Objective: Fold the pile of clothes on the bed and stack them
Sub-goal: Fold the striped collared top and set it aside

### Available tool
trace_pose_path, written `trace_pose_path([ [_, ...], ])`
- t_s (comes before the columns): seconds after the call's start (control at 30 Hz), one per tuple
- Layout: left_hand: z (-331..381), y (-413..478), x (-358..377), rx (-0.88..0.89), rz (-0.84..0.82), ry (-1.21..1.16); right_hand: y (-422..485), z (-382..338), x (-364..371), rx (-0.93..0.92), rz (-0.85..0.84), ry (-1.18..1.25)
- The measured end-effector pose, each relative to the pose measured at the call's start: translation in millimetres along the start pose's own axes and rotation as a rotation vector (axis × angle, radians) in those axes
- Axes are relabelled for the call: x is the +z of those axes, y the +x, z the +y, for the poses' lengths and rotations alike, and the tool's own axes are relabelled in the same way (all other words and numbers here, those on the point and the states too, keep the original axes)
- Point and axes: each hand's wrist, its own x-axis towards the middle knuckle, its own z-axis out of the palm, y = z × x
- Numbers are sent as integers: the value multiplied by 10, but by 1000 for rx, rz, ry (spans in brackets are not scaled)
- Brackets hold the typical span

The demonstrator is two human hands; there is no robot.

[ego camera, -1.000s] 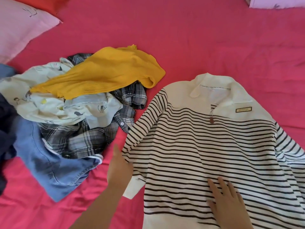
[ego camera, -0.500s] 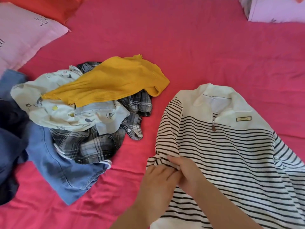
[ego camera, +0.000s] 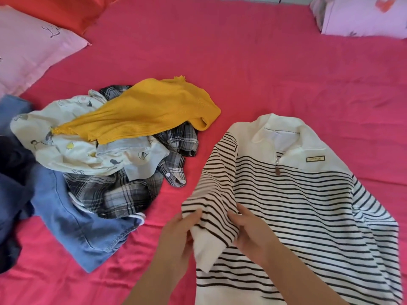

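Observation:
A white sweater with black stripes (ego camera: 293,199) lies front up on the pink bed sheet (ego camera: 242,69), collar away from me. Its left sleeve (ego camera: 217,186) is folded in over the body. My left hand (ego camera: 179,235) grips the sleeve near its white cuff (ego camera: 206,249). My right hand (ego camera: 250,233) grips the same sleeve from the other side. To the left lies the unfolded pile: a yellow knit top (ego camera: 149,111) on a cream printed shirt (ego camera: 79,148), a grey plaid shirt (ego camera: 123,194) and blue denim (ego camera: 72,225).
A pink pillow (ego camera: 28,47) and an orange one (ego camera: 57,9) lie at the far left. A lilac pillow (ego camera: 361,16) sits at the far right corner. Dark navy fabric (ego camera: 11,194) spreads at the left edge of the pile.
Both hands have come together on the sweater's left sleeve and folded it in over the body; earlier they lay flat, one at the sleeve's outer edge, one on the sweater front.

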Motion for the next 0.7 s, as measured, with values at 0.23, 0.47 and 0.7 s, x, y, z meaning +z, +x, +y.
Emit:
trace_pose_path([
  [0.23, 1019, -157, -286, 300, 283, 329, -138, -47, -80, 92, 81, -301],
  [0.47, 1936, 4, -618, 494, 409, 825, 164, 153, -91, -141, 185, -1336],
  [0.7, 2209, 514, -704, 461, 362, 459, 780, 560, -60, -253, 77, -1978],
])
